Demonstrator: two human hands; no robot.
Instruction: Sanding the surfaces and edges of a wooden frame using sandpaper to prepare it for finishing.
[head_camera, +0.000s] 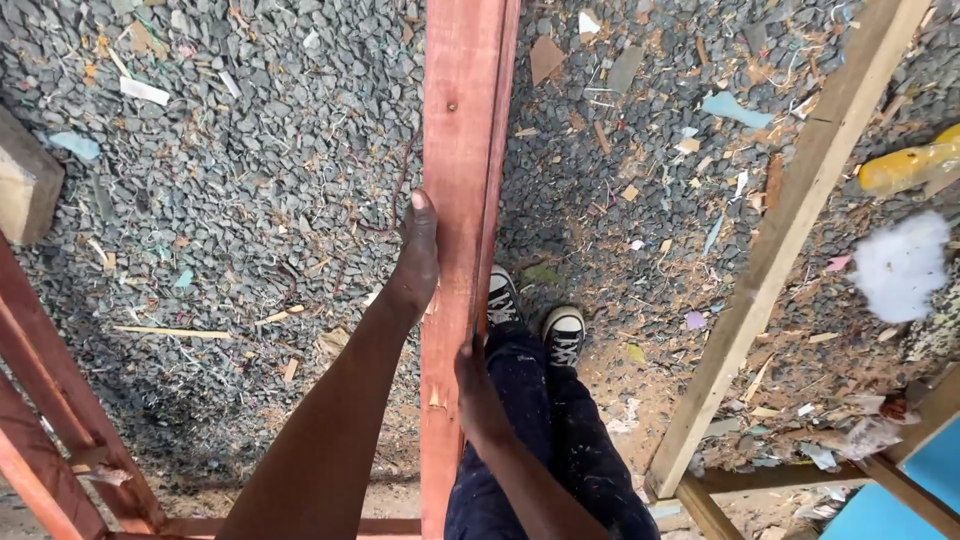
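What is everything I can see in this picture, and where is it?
Reddish plank: one, red-brown, running up the centre.
Pale timber beam: one, light wood, slanting at right.
Red frame pieces: a few, red-brown, lower left.
Wood block: one, pale, left edge.
Gravel ground: grey stones strewn with wood chips and scraps.
White fluff: one wad, right.
Yellow object: one, right edge, unclear.
Blue surface: one, bottom right corner.
Shoes: two, black and white, below the plank.
Left hand: on the plank's left side.
Right hand: on the plank's right edge.
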